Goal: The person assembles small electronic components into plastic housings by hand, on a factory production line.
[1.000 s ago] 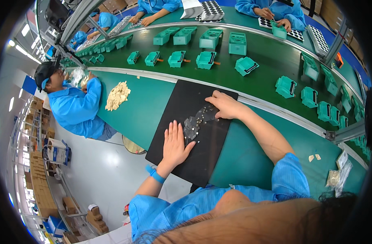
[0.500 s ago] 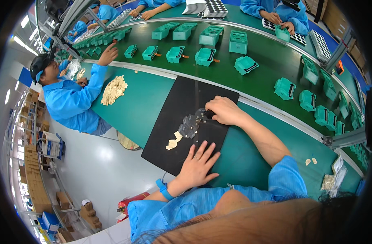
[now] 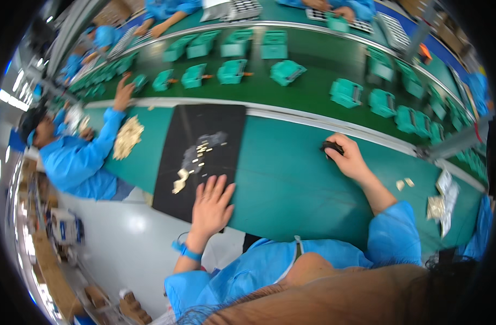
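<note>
My left hand (image 3: 211,205) lies flat with its fingers apart on the lower right part of a black mat (image 3: 169,157). Just beyond its fingertips, several thin dark grey pieces (image 3: 190,160) lie on the mat, with small pale bits (image 3: 201,153) scattered over them. A few cream-coloured flat pieces (image 3: 180,181) sit beside them. Over the green worktop right of the mat, my right hand (image 3: 347,156) grips a small black object (image 3: 331,147) between thumb and fingers. Most of that object is covered by the fingers, so its kind does not show.
Beyond a metal rail runs a green conveyor carrying several teal plastic housings (image 3: 232,71). A co-worker (image 3: 77,157) at the left reaches over the belt near a cream pile (image 3: 129,138). Two cream scraps (image 3: 405,184) and small bags (image 3: 442,201) lie at right.
My right hand has left the grey pieces on the mat and moved right over the worktop, with the small black object in it. The whole view has shifted. My left hand stays on the mat.
</note>
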Available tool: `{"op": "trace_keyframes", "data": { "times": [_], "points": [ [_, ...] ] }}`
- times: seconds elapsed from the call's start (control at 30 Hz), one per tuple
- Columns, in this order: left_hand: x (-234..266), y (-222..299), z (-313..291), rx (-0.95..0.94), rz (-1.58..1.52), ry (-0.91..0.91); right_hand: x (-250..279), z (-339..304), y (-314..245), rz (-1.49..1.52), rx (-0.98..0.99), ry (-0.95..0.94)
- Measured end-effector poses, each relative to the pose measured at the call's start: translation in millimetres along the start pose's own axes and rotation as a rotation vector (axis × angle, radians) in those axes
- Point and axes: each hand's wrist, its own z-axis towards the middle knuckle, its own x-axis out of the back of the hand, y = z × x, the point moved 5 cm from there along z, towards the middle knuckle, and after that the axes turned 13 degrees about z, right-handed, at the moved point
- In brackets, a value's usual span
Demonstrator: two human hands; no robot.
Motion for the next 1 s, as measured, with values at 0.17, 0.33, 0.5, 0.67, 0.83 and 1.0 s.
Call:
{"op": "trace_keyframes", "data": {
  "times": [0.17,0.33,0.5,0.67,0.83,1.0],
  "points": [
    [32.3,38.0,-24.6,0.123,0.08,0.148,11.1,-43.6,-4.7,-0.969,0.59,-0.132],
    [33.7,106.7,12.6,0.036,-0.104,0.365,48.1,-54.1,-12.5,-0.855,0.483,-0.061],
    [33.4,193.8,98.7,-0.217,-0.19,0.151,144.2,-29.0,-14.7,-0.86,0.509,0.593],
    [9.0,244.2,152.9,-0.294,-0.146,0.227,173.5,9.7,-12.6,-1.15,0.463,0.619],
    [0.3,243.3,165.4,-0.33,-0.161,0.284,172.1,16.8,-8.8,-1.163,0.384,0.516],
    [31.6,188.3,141.6,-0.344,-0.531,0.69,81.0,-53.3,-15.1,0.202,0.047,-0.016]
  ]
}}
